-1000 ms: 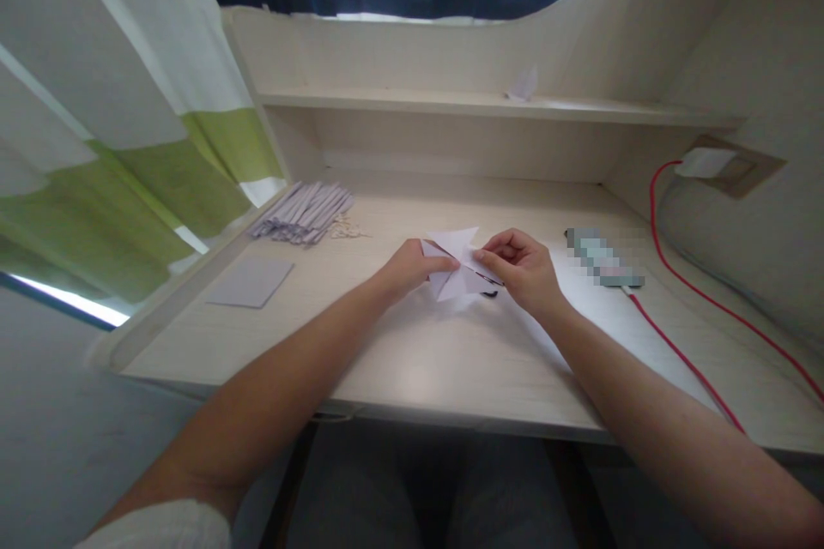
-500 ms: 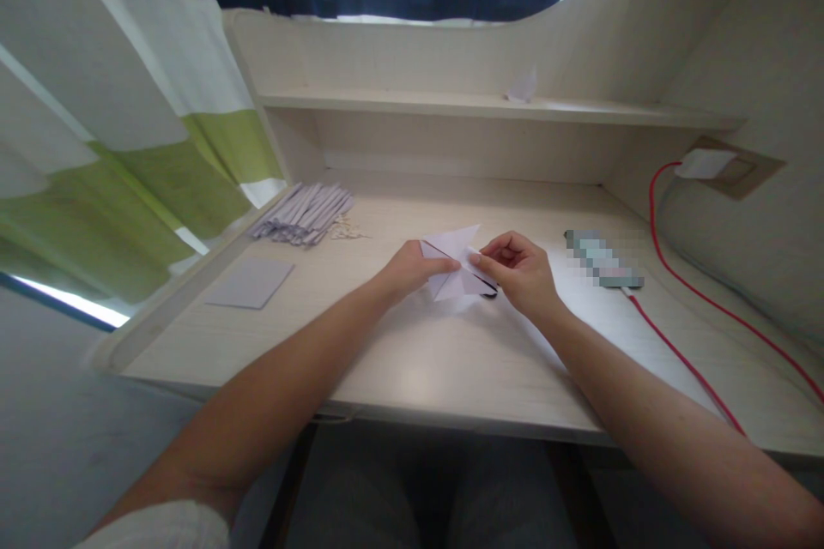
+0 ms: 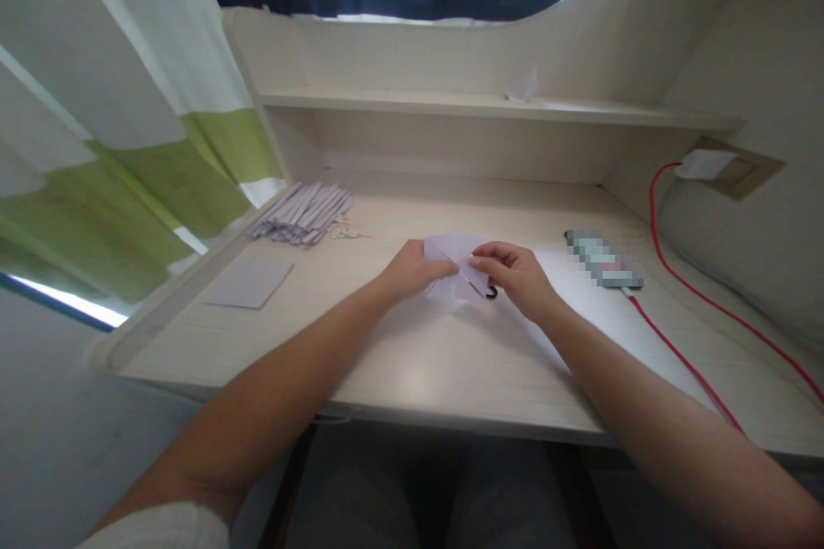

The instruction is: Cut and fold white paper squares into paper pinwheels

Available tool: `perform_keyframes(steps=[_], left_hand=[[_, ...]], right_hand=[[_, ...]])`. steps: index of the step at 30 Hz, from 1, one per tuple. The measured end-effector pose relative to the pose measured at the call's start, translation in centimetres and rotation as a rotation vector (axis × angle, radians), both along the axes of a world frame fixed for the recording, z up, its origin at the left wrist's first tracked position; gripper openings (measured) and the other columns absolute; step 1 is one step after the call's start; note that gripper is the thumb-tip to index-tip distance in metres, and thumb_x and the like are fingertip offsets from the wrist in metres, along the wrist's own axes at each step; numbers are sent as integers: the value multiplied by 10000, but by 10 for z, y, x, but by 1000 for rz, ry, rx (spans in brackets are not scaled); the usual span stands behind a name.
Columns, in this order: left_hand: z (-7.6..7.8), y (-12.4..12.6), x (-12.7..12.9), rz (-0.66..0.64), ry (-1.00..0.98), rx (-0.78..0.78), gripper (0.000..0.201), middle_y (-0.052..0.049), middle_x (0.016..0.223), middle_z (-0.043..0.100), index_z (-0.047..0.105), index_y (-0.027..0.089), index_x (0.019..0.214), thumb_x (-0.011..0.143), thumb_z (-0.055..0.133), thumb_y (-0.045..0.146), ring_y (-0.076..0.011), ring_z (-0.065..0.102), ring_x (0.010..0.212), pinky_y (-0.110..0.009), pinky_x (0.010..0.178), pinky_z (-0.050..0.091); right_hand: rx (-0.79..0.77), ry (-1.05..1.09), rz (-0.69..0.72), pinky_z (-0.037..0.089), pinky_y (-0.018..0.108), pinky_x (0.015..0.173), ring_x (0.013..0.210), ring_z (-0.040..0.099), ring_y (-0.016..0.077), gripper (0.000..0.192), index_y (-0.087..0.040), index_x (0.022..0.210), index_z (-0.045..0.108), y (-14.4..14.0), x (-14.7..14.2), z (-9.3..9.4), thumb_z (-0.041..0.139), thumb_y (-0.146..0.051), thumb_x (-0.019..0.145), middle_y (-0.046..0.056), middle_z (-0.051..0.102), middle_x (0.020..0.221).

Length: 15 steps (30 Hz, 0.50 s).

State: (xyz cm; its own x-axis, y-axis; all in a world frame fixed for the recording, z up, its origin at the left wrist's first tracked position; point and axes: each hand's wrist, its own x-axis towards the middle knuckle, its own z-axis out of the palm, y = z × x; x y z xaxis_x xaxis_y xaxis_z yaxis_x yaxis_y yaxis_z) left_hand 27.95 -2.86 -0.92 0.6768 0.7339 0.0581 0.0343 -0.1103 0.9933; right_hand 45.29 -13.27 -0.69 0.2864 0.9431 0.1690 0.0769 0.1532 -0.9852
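Pale wood-grain desk (image 3: 399, 369), folded pale-lilac paper (image 3: 454, 248) in the middle, left hand (image 3: 412, 268) pinching its left side, right hand (image 3: 517, 272) pinching its right side.

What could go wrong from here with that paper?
Folded paper, pinched by left hand and right hand: could tear or crease if they pull unevenly.
Dark hooked object by the paper's near right corner: might get nudged.
Red cable farther right: may snag if the right hand swings outward.
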Motion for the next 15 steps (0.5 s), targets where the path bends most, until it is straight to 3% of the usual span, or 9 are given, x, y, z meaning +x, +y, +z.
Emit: perform_keyframes(steps=[4, 10, 15], left_hand=[[0, -1, 0, -2, -6, -31, 317, -82, 895, 787, 803, 99, 950, 665, 790, 235, -206, 706, 761, -290, 695, 523], [1, -1, 1, 21, -66, -57, 252, -44, 766, 730, 762, 103, 821, 626, 783, 262, -169, 650, 671, -266, 657, 479], [0, 1, 1, -8, -6, -34, 252, -25, 723, 697, 735, 106, 791, 605, 758, 276, -153, 618, 638, -251, 624, 441]], right_hand=[[-15, -33, 5, 470, 255, 499, 527, 565, 115, 318, -192, 726, 746, -1, 1, -1, 917, -454, 670, -11, 670, 621], [-56, -22, -25, 535, 274, 542, 577, 635, 142, 350, -175, 767, 766, 1, 3, -5, 965, -402, 589, 23, 724, 687], [-60, -33, 29, 575, 288, 618, 661, 686, 162, 345, -175, 884, 781, 1, 11, 0, 913, -421, 681, 44, 760, 782]])
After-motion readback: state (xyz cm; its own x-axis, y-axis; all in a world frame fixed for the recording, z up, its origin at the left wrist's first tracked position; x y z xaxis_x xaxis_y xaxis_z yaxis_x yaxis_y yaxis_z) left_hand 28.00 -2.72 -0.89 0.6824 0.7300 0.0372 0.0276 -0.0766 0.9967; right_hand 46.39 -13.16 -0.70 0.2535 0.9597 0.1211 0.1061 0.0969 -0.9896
